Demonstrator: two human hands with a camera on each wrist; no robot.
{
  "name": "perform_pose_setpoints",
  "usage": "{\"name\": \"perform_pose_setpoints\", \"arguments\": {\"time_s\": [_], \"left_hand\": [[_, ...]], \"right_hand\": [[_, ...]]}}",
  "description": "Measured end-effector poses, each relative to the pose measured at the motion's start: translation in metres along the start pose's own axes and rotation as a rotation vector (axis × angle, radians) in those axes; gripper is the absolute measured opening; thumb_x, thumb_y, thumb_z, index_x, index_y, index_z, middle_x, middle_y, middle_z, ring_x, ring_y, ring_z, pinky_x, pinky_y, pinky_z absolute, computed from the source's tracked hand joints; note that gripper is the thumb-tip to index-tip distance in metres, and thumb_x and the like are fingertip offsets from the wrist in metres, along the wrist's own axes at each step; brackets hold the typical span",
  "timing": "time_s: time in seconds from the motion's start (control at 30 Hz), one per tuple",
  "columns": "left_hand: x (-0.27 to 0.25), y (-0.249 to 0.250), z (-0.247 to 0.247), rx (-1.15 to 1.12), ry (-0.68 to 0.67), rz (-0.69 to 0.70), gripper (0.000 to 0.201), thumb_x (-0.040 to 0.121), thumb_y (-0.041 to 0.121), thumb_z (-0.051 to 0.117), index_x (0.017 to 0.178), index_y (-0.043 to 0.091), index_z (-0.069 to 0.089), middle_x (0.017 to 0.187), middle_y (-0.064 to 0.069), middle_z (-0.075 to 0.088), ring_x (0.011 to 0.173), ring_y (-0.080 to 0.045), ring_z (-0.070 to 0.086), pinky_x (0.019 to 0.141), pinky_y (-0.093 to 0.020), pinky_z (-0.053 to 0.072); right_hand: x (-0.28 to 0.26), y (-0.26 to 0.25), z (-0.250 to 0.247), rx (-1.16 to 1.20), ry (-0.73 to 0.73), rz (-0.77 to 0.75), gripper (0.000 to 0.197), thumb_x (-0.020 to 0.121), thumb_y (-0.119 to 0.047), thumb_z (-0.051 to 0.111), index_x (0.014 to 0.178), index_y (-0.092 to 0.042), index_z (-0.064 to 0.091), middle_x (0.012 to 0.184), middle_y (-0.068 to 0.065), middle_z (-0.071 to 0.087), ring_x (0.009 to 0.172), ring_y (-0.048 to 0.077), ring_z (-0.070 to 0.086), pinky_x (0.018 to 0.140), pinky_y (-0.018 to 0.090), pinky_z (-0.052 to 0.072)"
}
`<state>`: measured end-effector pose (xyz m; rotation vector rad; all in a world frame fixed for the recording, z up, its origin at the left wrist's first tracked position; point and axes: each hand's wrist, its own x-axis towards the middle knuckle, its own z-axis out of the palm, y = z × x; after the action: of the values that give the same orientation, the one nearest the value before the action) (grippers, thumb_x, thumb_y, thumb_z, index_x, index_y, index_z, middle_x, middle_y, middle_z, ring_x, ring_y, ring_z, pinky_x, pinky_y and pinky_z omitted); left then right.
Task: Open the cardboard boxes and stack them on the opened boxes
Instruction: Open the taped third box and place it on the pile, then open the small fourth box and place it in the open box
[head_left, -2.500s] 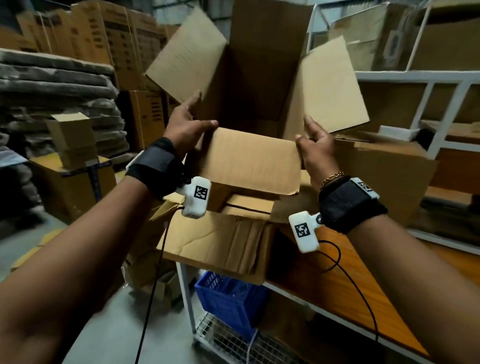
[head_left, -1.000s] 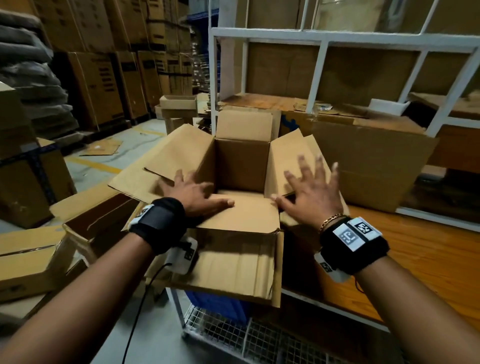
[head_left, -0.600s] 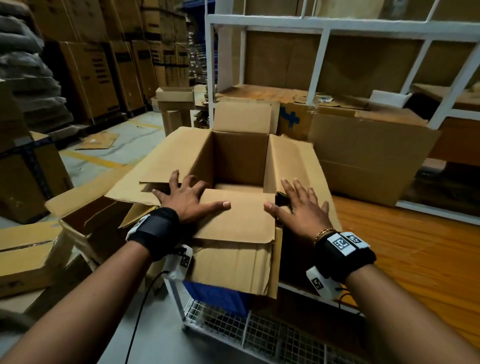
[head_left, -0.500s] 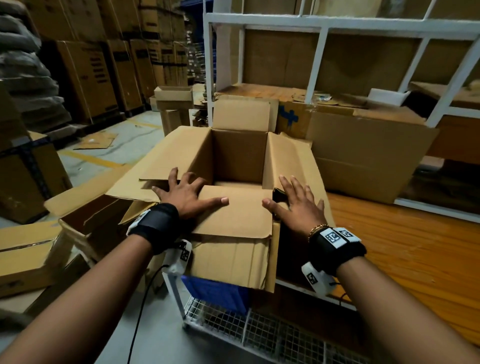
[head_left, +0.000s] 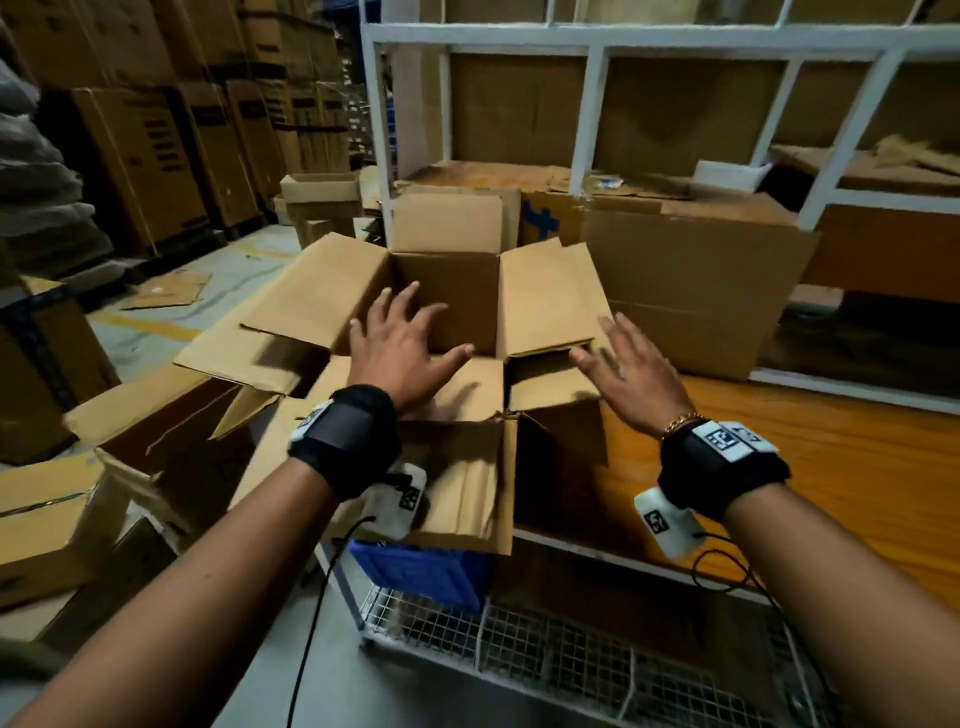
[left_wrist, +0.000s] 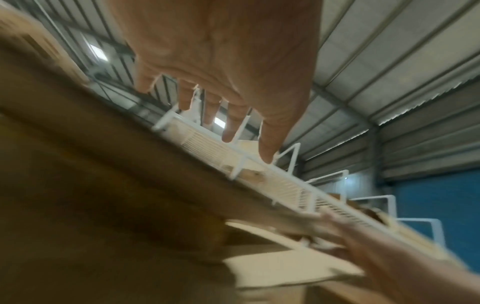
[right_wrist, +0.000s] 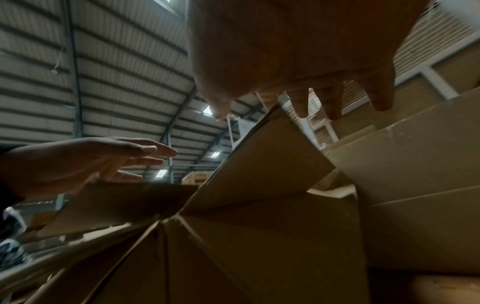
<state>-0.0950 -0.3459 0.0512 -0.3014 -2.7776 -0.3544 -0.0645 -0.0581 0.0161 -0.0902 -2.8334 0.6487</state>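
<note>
An opened cardboard box (head_left: 447, 306) sits on top of another opened box (head_left: 457, 493) at the shelf's left end, its four flaps spread outward. My left hand (head_left: 400, 353) hovers just above the near flap (head_left: 467, 395), fingers spread and holding nothing. My right hand (head_left: 631, 374) hovers beside the right flap (head_left: 550, 296), fingers also spread. In the left wrist view the left hand (left_wrist: 228, 72) shows a bare palm over blurred cardboard (left_wrist: 103, 185). In the right wrist view the right hand (right_wrist: 298, 51) is clear of the flap (right_wrist: 265, 164), with the left hand (right_wrist: 78, 162) across from it.
A large closed carton (head_left: 696, 291) stands right of the box on the wooden shelf (head_left: 831, 467), inside a white rack frame (head_left: 592, 98). A blue crate (head_left: 421, 571) and wire shelf (head_left: 519, 654) lie below. Opened boxes (head_left: 156, 436) sit on the floor at left; stacked cartons (head_left: 145, 156) behind.
The box came down from chest height onto the lower box. Both hands, pressed flat on its near flap and right side half a second ago, have lifted off it.
</note>
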Motion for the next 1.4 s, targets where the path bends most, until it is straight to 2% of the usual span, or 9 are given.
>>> {"name": "perform_pose_setpoints", "arguments": {"time_s": [0.13,0.27,0.37,0.57,0.7,0.83,1.0,1.2,1.4], "left_hand": [[0.005,0.07,-0.001,-0.095,0.033,0.13,0.073,0.085,0.073,0.045,0.147,0.037,0.033,0.163,0.001,0.013,0.15,-0.025,0.004,0.119,-0.053,0.006],[0.004,0.142,0.015,-0.16,0.09,0.242,0.07,0.086,0.069,0.048,0.145,0.034,0.039,0.161,0.001,0.019,0.149,-0.025,0.008,0.119,-0.05,0.009],[0.0,0.196,0.028,-0.177,0.108,0.296,0.066,0.086,0.067,0.05,0.144,0.033,0.042,0.161,0.001,0.018,0.149,-0.025,0.008,0.119,-0.047,0.013],[-0.021,0.32,0.06,-0.268,0.069,0.335,0.066,0.087,0.063,0.052,0.144,0.031,0.041,0.161,0.001,0.016,0.148,-0.023,0.011,0.119,-0.044,0.014],[-0.04,0.407,0.085,-0.333,0.009,0.396,0.067,0.087,0.064,0.052,0.144,0.03,0.042,0.16,0.0,0.018,0.146,-0.025,0.017,0.117,-0.046,0.022],[-0.05,0.488,0.106,-0.403,-0.077,0.485,0.066,0.087,0.064,0.051,0.144,0.032,0.039,0.161,0.0,0.016,0.147,-0.025,0.016,0.117,-0.048,0.022],[-0.043,0.566,0.133,-0.458,-0.16,0.554,0.067,0.088,0.064,0.051,0.145,0.033,0.037,0.161,0.001,0.014,0.148,-0.024,0.013,0.117,-0.05,0.021],[-0.008,0.657,0.173,-0.455,-0.2,0.588,0.069,0.087,0.065,0.05,0.147,0.033,0.034,0.161,-0.001,0.013,0.147,-0.025,0.013,0.117,-0.05,0.02],[0.017,0.751,0.209,-0.513,-0.302,0.646,0.07,0.087,0.066,0.05,0.146,0.032,0.035,0.161,-0.001,0.016,0.146,-0.027,0.017,0.115,-0.05,0.02]], "right_hand": [[-0.012,0.037,-0.032,0.068,0.088,0.03,0.083,0.087,-0.079,0.027,0.156,-0.034,0.017,0.165,-0.004,0.012,0.15,0.022,0.018,0.117,0.053,0.024],[-0.042,0.09,-0.07,0.054,0.134,0.075,0.079,0.09,-0.074,0.033,0.156,-0.033,0.02,0.165,-0.003,0.015,0.149,0.02,0.021,0.118,0.047,0.024],[-0.07,0.135,-0.102,-0.005,0.14,0.136,0.078,0.091,-0.072,0.035,0.155,-0.03,0.022,0.165,-0.003,0.015,0.148,0.019,0.022,0.119,0.045,0.021],[-0.13,0.234,-0.17,-0.102,0.148,0.262,0.075,0.092,-0.071,0.033,0.155,-0.032,0.022,0.165,-0.005,0.013,0.149,0.02,0.021,0.119,0.048,0.018],[-0.171,0.299,-0.211,-0.105,0.156,0.304,0.07,0.094,-0.068,0.036,0.154,-0.033,0.025,0.164,-0.006,0.015,0.149,0.019,0.021,0.119,0.049,0.017],[-0.197,0.359,-0.245,-0.111,0.187,0.375,0.067,0.095,-0.065,0.037,0.153,-0.034,0.026,0.164,-0.007,0.017,0.148,0.019,0.021,0.118,0.048,0.017],[-0.204,0.436,-0.269,-0.072,0.235,0.412,0.069,0.092,-0.068,0.038,0.151,-0.033,0.031,0.161,-0.004,0.026,0.145,0.021,0.028,0.116,0.05,0.027],[-0.188,0.521,-0.291,-0.074,0.258,0.472,0.065,0.094,-0.064,0.04,0.149,-0.031,0.034,0.16,-0.004,0.028,0.144,0.022,0.031,0.115,0.05,0.027],[-0.179,0.597,-0.323,-0.053,0.297,0.579,0.061,0.095,-0.062,0.043,0.148,-0.032,0.035,0.159,-0.003,0.029,0.142,0.026,0.033,0.113,0.052,0.025]]}}
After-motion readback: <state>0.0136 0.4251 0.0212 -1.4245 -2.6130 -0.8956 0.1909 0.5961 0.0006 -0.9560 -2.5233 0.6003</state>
